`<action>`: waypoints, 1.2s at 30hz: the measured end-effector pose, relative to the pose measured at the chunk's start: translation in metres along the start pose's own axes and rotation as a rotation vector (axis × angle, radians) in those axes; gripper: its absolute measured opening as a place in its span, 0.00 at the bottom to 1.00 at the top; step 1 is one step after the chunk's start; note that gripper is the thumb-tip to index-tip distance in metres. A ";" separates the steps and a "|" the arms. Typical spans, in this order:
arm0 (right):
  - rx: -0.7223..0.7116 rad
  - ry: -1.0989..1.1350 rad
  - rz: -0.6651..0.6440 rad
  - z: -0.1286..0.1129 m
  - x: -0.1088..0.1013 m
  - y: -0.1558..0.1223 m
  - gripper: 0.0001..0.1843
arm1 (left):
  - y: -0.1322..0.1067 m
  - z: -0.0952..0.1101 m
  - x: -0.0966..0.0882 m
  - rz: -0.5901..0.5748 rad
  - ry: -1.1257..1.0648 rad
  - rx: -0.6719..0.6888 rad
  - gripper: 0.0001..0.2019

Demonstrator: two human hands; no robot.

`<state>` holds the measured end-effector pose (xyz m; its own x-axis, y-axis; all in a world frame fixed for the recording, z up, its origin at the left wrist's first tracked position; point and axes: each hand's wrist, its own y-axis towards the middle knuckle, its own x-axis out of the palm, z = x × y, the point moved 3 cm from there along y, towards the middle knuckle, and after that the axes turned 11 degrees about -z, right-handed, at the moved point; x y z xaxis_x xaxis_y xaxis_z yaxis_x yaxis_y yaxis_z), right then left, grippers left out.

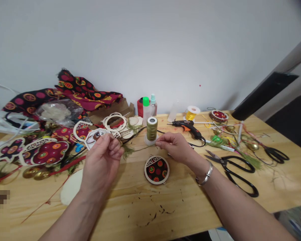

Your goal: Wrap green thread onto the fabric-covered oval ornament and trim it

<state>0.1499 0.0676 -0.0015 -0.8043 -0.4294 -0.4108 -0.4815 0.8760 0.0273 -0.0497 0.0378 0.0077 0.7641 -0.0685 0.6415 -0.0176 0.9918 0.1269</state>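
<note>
The left hand [104, 157] is closed, fingertips pinched on the top of a small frayed green tassel [127, 151]. A thin olive thread [143, 148] runs taut from there to the right hand [175, 145], whose thumb and forefinger are nipped shut on it. Both hands hover just above the pale wooden table [140, 211]. Behind the thread stands a cylindrical spool [152, 129] of glossy olive yarn. Below it lies a round wood-framed ornament [157, 169] of dark dotted fabric. Black-handled scissors [237, 170] lie to the right.
</note>
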 end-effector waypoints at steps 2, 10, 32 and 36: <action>-0.085 -0.115 0.036 -0.003 0.001 -0.002 0.07 | -0.002 -0.003 0.004 0.003 0.068 -0.063 0.08; -0.348 -0.420 0.011 -0.016 0.014 -0.010 0.08 | -0.010 -0.023 0.006 -0.030 0.177 -0.319 0.06; -0.505 -0.621 -0.018 -0.028 0.020 -0.016 0.12 | -0.019 -0.040 0.012 -0.209 0.548 -0.521 0.13; -0.513 -0.609 -0.012 -0.027 0.021 -0.017 0.11 | -0.018 -0.039 0.010 -0.190 0.569 -0.522 0.13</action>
<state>0.1322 0.0382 0.0139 -0.5372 -0.1128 -0.8359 -0.7086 0.5980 0.3746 -0.0166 0.0236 -0.0172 0.9383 -0.3154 0.1419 0.3430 0.9008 -0.2661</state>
